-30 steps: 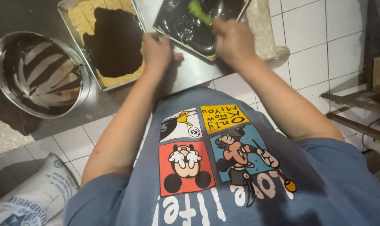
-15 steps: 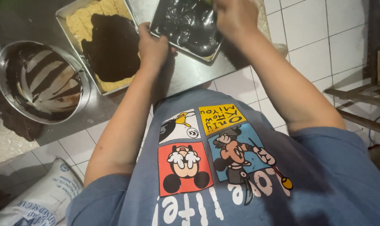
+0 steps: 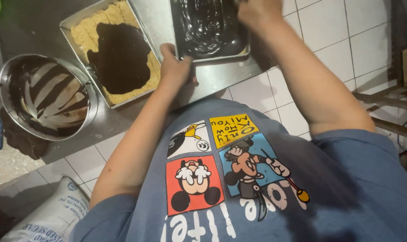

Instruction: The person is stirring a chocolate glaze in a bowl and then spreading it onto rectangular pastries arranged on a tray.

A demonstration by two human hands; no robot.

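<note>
My left hand grips the near left corner of a small steel tray smeared with dark chocolate. My right hand is closed over the tray's far right side at the frame's top edge. The green spatula it held a second ago is out of sight now. Left of the tray lies a rectangular baking pan with a pale crumb base and a dark chocolate pool in its middle. Both stand on a steel counter.
A round steel bowl streaked with chocolate sits at the counter's left end, with a brown cloth below it. A white sack lies on the tiled floor. Wooden rails run along the right.
The view has shifted, so tray and pans sit higher in the frame. My right hand moved across the tray and the green spatula dropped out of sight. My left hand kept its hold.
</note>
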